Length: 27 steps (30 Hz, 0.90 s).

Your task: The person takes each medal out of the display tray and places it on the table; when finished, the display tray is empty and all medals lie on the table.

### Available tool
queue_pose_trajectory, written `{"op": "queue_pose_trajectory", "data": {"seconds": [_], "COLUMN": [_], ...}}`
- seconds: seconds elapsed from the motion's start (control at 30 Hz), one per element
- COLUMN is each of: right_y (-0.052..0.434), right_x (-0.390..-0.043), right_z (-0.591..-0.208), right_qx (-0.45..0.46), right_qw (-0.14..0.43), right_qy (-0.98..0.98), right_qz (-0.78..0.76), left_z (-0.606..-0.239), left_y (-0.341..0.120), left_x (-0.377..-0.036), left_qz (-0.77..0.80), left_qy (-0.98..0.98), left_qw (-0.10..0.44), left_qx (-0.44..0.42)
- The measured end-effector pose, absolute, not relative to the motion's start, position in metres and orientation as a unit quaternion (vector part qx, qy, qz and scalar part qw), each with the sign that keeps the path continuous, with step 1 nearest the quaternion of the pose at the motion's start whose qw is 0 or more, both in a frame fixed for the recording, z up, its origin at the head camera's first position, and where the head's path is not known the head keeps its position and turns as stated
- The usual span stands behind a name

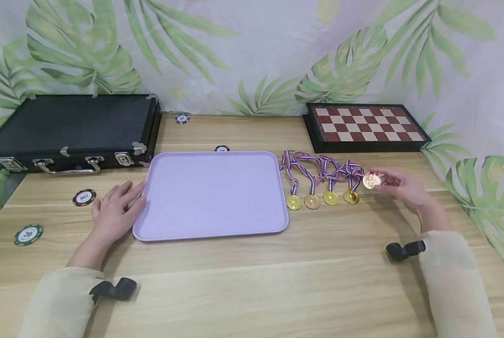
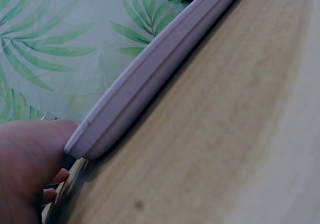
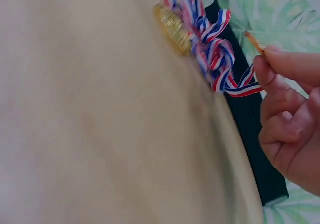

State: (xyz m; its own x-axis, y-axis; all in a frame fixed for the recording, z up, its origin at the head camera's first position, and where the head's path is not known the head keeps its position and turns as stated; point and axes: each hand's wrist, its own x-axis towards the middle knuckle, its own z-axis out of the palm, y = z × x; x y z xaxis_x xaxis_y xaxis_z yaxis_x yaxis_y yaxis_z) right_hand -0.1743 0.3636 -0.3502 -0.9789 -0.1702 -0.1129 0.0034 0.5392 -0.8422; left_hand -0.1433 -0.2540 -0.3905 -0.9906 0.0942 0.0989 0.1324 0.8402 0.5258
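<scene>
In the head view my right hand (image 1: 404, 190) pinches a gold-coloured medal (image 1: 371, 180) between thumb and fingertips. The right wrist view shows that medal edge-on (image 3: 256, 42), its striped ribbon (image 3: 245, 89) trailing to a tangle of red, white and blue ribbons (image 1: 302, 164). Several other medals (image 1: 331, 197) lie in a row on the table, left of this hand. My left hand (image 1: 114, 211) rests at the left edge of a lilac tray (image 1: 214, 195), fingers loosely extended. The left wrist view has its thumb (image 2: 60, 129) against the tray's rim (image 2: 145, 73).
A black latched case (image 1: 74, 131) stands at the back left. Poker chips (image 1: 84, 197) lie around the left hand, and another chip (image 1: 222, 148) is partly covered by the tray's far edge. A checkered game board (image 1: 366, 124) sits behind the medals. Leaf-patterned cloth (image 1: 269, 42) hangs behind the table.
</scene>
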Motion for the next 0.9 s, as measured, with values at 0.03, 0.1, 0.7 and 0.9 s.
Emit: {"op": "queue_pose_trajectory", "data": {"seconds": [0.03,0.1,0.7,0.9], "right_y": [0.365,0.366,0.363,0.361], "right_x": [-0.172,-0.168,-0.159,-0.159], "right_z": [-0.354,-0.361,-0.375,-0.37], "right_qx": [-0.053,-0.055,-0.115,-0.075], "right_qw": [0.096,0.103,0.054,0.086], "right_qy": [0.871,0.869,0.926,0.927], "right_qz": [-0.479,-0.48,-0.356,-0.357], "left_z": [-0.39,-0.39,-0.389,-0.39], "left_y": [-0.254,-0.254,-0.252,-0.254], "left_x": [-0.143,-0.143,-0.145,-0.142], "left_qz": [-0.276,-0.274,-0.271,-0.272], "left_qy": [-0.959,-0.959,-0.96,-0.96], "left_qw": [0.035,0.037,0.039,0.031], "left_qx": [-0.059,-0.059,-0.058,-0.059]}}
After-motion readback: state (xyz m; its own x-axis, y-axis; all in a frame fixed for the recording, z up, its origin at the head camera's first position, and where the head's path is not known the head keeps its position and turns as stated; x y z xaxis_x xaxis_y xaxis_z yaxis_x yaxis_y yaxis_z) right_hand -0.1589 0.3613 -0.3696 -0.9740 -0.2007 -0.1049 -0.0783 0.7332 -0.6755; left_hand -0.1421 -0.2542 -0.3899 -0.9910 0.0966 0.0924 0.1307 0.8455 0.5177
